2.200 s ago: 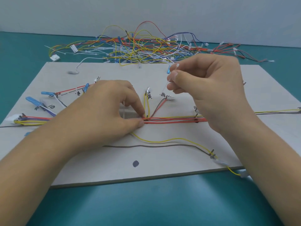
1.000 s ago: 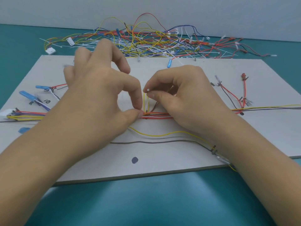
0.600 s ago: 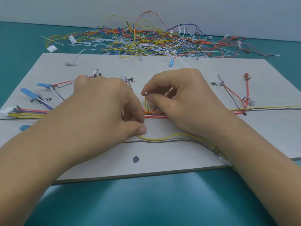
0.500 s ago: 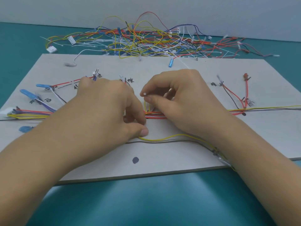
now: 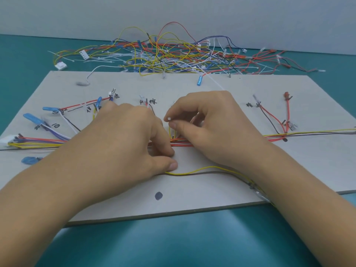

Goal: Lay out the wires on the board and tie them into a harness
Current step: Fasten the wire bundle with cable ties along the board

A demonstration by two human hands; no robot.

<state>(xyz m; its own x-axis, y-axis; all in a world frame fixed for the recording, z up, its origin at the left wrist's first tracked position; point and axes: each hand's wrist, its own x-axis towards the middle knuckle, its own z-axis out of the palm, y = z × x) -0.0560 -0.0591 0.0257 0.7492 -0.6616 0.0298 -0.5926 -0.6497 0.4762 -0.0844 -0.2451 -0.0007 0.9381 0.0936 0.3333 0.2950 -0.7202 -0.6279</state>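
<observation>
A grey board (image 5: 192, 201) lies on the teal table with a bundle of red, yellow and dark wires (image 5: 181, 142) running across its middle. My left hand (image 5: 123, 143) rests on the bundle left of centre, index finger and thumb curled down at the wires. My right hand (image 5: 210, 128) sits just to the right and pinches a thin white cable tie (image 5: 169, 119) between thumb and index finger, above the bundle. A loose yellow wire (image 5: 202, 168) and a brown wire curve along the board in front of both hands.
A tangled heap of spare wires and white ties (image 5: 173, 54) lies behind the board. Blue terminals (image 5: 31, 118) and a white connector (image 5: 5, 141) sit at the board's left. Red branch wires (image 5: 287, 112) stand at the right. A dark dot (image 5: 158, 195) marks the board's front.
My right hand came down from above the board to the bundle with the tie. My left hand rose, then settled low on the wires again; little has moved in the last half second.
</observation>
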